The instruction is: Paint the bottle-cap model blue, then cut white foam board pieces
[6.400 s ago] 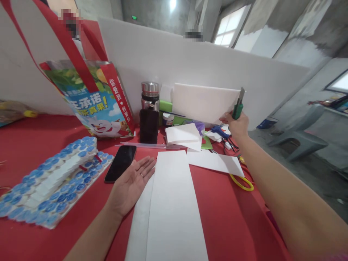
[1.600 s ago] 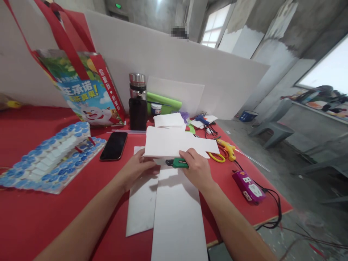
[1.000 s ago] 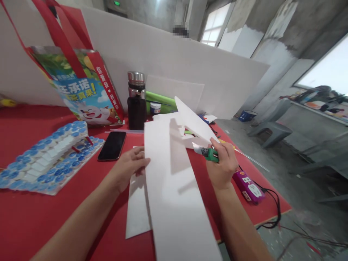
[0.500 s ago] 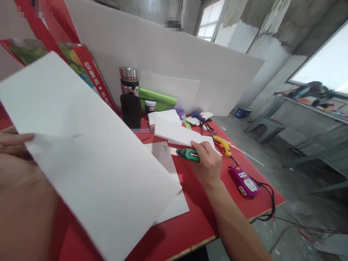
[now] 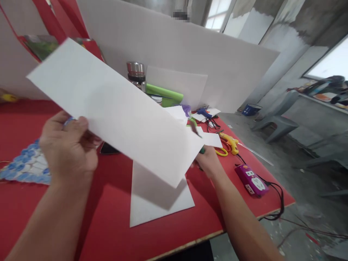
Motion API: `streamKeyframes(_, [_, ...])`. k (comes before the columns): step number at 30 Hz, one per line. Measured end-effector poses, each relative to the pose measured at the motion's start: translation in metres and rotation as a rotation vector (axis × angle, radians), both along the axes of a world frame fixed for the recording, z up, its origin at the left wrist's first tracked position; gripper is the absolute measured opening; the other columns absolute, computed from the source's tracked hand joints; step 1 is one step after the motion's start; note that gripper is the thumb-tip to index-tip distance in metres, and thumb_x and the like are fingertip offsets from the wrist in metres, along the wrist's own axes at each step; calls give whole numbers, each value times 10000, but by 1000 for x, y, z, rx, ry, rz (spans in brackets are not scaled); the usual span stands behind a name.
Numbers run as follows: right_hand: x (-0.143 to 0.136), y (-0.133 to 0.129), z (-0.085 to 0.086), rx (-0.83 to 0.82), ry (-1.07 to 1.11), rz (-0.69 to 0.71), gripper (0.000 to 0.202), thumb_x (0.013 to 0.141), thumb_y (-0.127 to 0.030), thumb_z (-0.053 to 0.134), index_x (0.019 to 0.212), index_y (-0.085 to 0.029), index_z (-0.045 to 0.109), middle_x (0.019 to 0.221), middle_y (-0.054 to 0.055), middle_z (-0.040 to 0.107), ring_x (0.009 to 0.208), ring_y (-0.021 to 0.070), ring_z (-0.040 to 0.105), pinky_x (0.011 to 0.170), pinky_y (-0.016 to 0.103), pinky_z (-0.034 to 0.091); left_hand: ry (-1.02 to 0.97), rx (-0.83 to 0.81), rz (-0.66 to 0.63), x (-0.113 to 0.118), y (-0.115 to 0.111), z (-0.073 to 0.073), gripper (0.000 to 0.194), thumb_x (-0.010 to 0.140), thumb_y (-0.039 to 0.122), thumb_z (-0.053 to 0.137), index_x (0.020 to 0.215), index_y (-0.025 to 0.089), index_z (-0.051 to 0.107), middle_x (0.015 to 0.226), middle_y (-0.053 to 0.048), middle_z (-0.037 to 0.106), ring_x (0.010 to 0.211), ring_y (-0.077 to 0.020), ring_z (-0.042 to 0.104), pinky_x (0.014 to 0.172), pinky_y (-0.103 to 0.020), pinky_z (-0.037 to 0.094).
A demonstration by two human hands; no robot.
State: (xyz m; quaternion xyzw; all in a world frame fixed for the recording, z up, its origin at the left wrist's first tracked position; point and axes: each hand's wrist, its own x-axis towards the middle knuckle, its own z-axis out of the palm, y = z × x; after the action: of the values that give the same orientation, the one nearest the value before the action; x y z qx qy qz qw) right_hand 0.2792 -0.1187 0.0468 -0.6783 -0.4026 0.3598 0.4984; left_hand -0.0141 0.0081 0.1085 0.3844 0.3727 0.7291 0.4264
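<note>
My left hand (image 5: 67, 145) grips a long white board (image 5: 116, 112) by its near edge, thumb on the front. The board is tilted in the air above the table. My right hand (image 5: 208, 161) is closed on a green utility knife (image 5: 202, 150), mostly hidden by the board's right corner; its blade shows just past that corner. Beneath the held board, a second white sheet (image 5: 160, 206) lies flat on the red table (image 5: 108, 217).
Right of my right hand are a yellow glue gun (image 5: 230, 142) and a purple power socket (image 5: 251, 180) with black cables. A blue glue gun (image 5: 204, 112) and a steel flask (image 5: 136, 70) stand farther back. Blue-and-white beadwork (image 5: 27, 166) lies at left.
The held board has risen and swung away from me, now looking narrower. My left hand has come further into view. The knife is now partly hidden behind the board.
</note>
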Motion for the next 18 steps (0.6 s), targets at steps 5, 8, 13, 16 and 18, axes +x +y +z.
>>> streamKeyframes(5, [19, 6, 10, 365, 530, -202, 515, 687, -641, 841, 747, -228, 539, 497, -118, 454, 353, 44, 340, 339, 187, 242, 8, -147, -157, 34, -24, -15, 399, 747, 99, 767, 1059, 171, 529, 641, 73, 701, 491, -112, 648, 477, -198, 505])
streamKeyframes(8, [31, 5, 13, 436, 624, -251, 602, 617, -701, 903, 800, -200, 624, 516, -112, 499, 341, 39, 348, 309, 185, 283, -6, -218, -238, 61, -36, -25, 459, 775, 122, 795, 1109, 186, 487, 730, 44, 730, 543, -146, 712, 546, -237, 581])
streamKeyframes(13, [57, 5, -2, 337, 313, -404, 548, 480, -409, 1007, 880, -154, 733, 785, 50, 771, 595, 187, 675, 544, 318, 585, 18, -364, -380, 75, -45, -36, 481, 813, 110, 779, 1183, 183, 482, 824, 13, 702, 709, -201, 786, 700, -312, 644])
streamKeyframes(16, [85, 6, -14, 246, -24, -524, 487, 625, -502, 889, 934, -155, 745, 809, 72, 759, 690, 235, 700, 650, 388, 607, 54, -514, -329, 57, -52, -40, 488, 797, 91, 773, 1200, 195, 518, 946, -29, 737, 853, -196, 784, 779, -303, 640])
streamKeyframes(18, [101, 5, -18, 200, -201, -593, 424, 647, -468, 863, 913, -160, 743, 813, 77, 732, 791, 272, 703, 763, 444, 599, 35, -595, -222, 40, -62, -39, 438, 778, 50, 742, 1156, 190, 570, 991, -43, 752, 960, -179, 768, 832, -252, 623])
